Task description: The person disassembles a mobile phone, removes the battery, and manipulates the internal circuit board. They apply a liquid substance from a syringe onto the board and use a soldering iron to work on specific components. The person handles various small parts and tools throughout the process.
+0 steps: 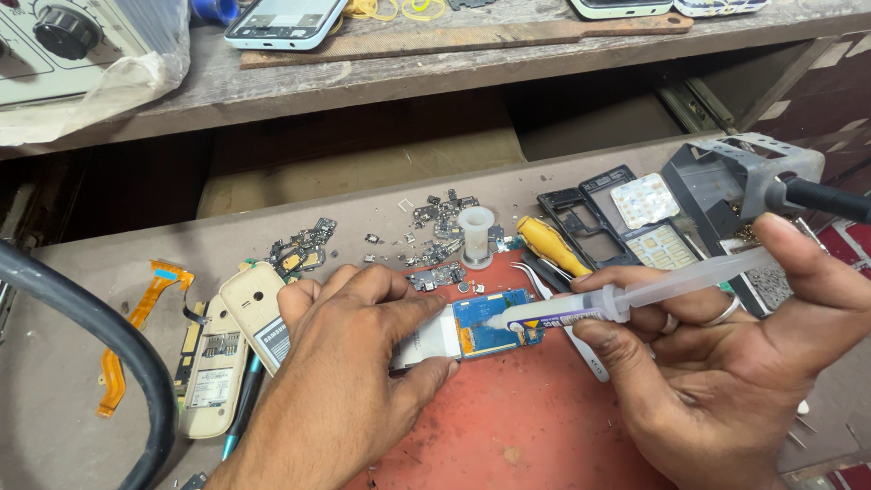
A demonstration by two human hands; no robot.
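Here, a small blue circuit board with a pale screen panel attached is pinned flat on the red mat by the left hand, whose thumb and fingers are closed onto the panel's near and far edges. A clear syringe is gripped in the right hand, fingers wrapped round the barrel and thumb set over the plunger end, its tip touching or just above the board's right part; which of the two cannot be told. Too much paste could be squeezed out if the thumb is pressed hard, and neighbouring contacts could be smeared. The board could be skidded sideways should the left-hand hold be loosened. Loose components, the white spool, the tweezers and the yellow-handled screwdriver lie just behind the board, and could be knocked by a sweeping wrist. The soldering iron stand is near the right hand, so a burn is risked if its tip is hot.
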